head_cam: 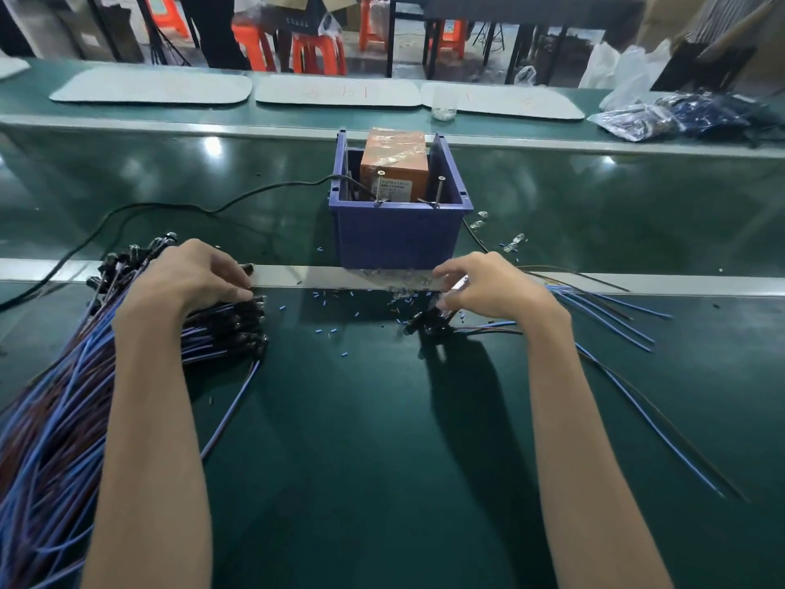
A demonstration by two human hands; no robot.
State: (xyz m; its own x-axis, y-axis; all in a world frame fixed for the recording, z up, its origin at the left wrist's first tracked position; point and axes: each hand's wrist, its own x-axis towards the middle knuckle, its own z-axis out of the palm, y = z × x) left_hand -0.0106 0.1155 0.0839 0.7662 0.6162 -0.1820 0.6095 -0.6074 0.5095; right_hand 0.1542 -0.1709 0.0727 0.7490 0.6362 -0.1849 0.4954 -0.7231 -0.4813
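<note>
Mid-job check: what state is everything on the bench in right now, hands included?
Left hand: fingers curled over the black-capped ends of the wire bundle.
Right hand: pinches a small wire bunch.
Wire bundle: lying fanned out on the bench.
Blue bin: upright, open-topped, orange box inside.
Loose wires: spread flat at the right.
Clear cup: upright, far bench.
</note>
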